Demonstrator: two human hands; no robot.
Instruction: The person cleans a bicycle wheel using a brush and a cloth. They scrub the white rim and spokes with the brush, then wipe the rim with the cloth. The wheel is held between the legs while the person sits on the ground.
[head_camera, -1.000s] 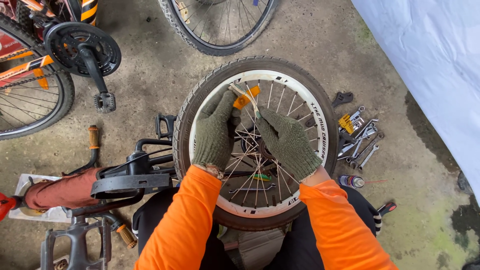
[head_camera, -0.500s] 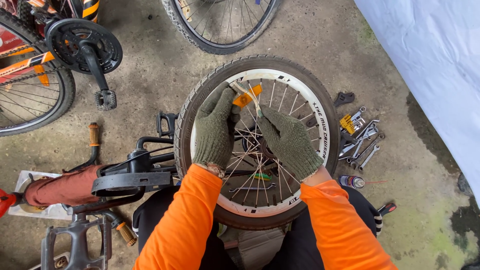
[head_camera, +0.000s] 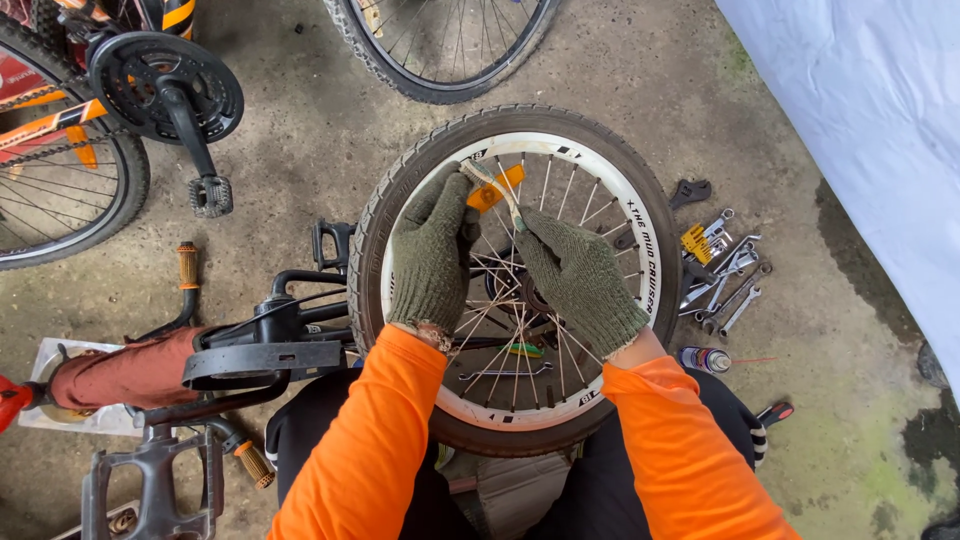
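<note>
1. The small bicycle wheel (head_camera: 515, 275) stands upright against your knees, over the concrete floor (head_camera: 300, 150).
2. Your gloved left hand (head_camera: 432, 252) and right hand (head_camera: 580, 275) both pinch 1 thin tool (head_camera: 490, 188) among the spokes (head_camera: 520, 330).
3. Spokes look thin and springy; the tyre is firm. Grip the white rim (head_camera: 610, 190), not the wires.

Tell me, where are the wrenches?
The wrenches lie on the concrete floor right of the wheel, just above the spray can.
</note>
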